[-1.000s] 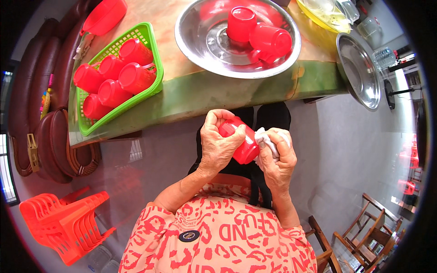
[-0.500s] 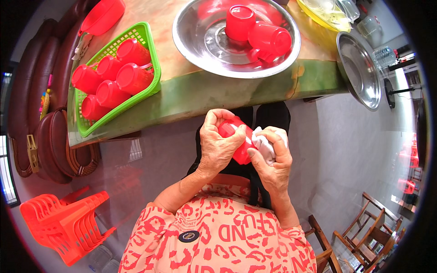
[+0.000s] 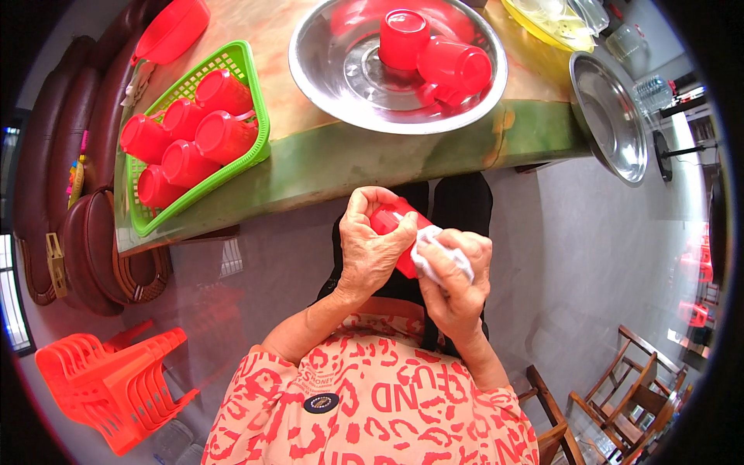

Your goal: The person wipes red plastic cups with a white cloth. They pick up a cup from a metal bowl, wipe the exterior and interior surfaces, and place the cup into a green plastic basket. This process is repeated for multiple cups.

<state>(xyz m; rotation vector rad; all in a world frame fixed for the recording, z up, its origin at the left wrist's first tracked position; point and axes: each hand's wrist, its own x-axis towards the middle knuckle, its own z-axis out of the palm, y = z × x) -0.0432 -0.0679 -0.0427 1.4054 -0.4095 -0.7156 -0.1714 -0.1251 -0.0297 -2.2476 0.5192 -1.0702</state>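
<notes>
Above my lap, my left hand [image 3: 370,246] is closed around a red plastic cup [image 3: 393,218], which is tilted and partly hidden by the fingers. A crumpled white cloth [image 3: 445,253] is bunched in my right hand [image 3: 459,287], pressed against the cup's right side. On the table in front, two more red cups [image 3: 404,39] rest in a wide steel basin [image 3: 333,99], one bottom up and one tipped over. Several red cups [image 3: 225,133] stand bottom up in a green plastic basket [image 3: 261,116] at the table's left.
A red plastic basin [image 3: 175,32] lies at the far left of the table. At the right, an empty steel bowl [image 3: 609,116] sits by the edge, near a yellow basin [image 3: 535,27]. Stacked red chairs [image 3: 116,380] are at lower left, a brown sofa [image 3: 58,147] beyond, wooden chairs [image 3: 632,387] at lower right.
My right hand has turned and moved slightly left with the cloth, which now covers more of the cup's right side. My left hand keeps its hold on the cup, nearly unmoved.
</notes>
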